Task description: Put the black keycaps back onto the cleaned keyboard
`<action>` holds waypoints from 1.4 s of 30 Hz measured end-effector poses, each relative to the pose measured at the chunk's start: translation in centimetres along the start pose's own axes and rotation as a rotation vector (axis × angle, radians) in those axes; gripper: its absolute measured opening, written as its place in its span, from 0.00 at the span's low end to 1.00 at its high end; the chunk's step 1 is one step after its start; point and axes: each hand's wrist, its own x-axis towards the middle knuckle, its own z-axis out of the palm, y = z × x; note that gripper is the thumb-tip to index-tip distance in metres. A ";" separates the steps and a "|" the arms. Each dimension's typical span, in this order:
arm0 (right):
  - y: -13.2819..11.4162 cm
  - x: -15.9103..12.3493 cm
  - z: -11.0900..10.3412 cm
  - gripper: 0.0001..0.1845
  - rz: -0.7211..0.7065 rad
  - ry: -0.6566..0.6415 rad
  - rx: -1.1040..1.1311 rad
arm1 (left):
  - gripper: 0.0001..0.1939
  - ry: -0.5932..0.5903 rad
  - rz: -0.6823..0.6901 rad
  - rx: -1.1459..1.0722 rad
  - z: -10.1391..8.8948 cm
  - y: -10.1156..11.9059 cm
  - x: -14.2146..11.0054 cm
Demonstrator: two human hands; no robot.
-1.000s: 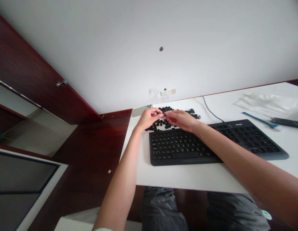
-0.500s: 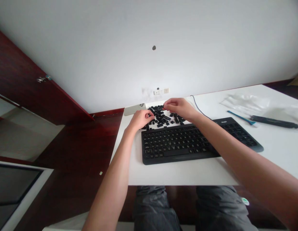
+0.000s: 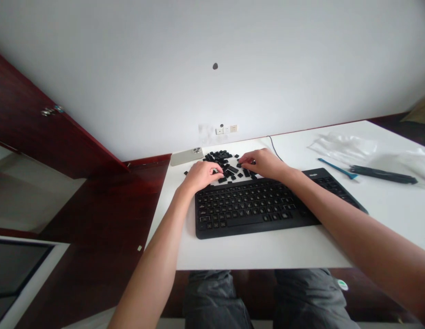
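Note:
A loose pile of black keycaps [image 3: 222, 156] lies on the white table behind a black keyboard [image 3: 246, 205], whose key positions look bare of caps. My left hand [image 3: 201, 174] rests at the left side of the pile with fingers curled and thumb close to the index finger; anything between them is too small to make out. At the pile's right side, my right hand [image 3: 262, 163] reaches over the keyboard, thumb and fingertips closed at a small black keycap [image 3: 239, 165]. The right forearm covers part of the keyboard's right half.
A phone [image 3: 185, 157] lies at the table's back left corner. To the right are a blue tool [image 3: 337, 168], a black rod-like bundle [image 3: 384, 174] and clear plastic wrapping [image 3: 342, 145]. A cable [image 3: 274, 148] runs behind the keyboard. The wall with sockets [image 3: 226, 130] stands behind.
My right hand has drawn back toward me from the far edge of the keycaps to their near right side. My left hand has shifted slightly nearer. The view has turned a little rightward.

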 end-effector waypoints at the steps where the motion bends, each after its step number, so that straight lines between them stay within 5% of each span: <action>1: -0.3 0.0 0.0 0.12 -0.026 -0.005 -0.022 | 0.07 -0.016 -0.003 0.008 0.2 0.2 0.0; 9: -1.5 -0.4 0.0 0.07 -0.226 -0.126 -0.073 | 0.09 -0.041 -0.039 0.071 0.8 0.0 0.1; 24: -0.9 -0.3 0.8 0.14 -0.220 -0.125 -0.128 | 0.06 -0.044 0.050 0.034 0.9 -0.4 0.1; 34: -0.8 -0.4 0.6 0.06 -0.211 -0.199 -0.025 | 0.08 -0.033 0.076 0.093 0.9 -0.1 0.0; 42: -0.7 -0.2 0.5 0.13 -0.183 -0.050 -0.079 | 0.10 0.044 0.080 0.022 0.9 -0.6 0.1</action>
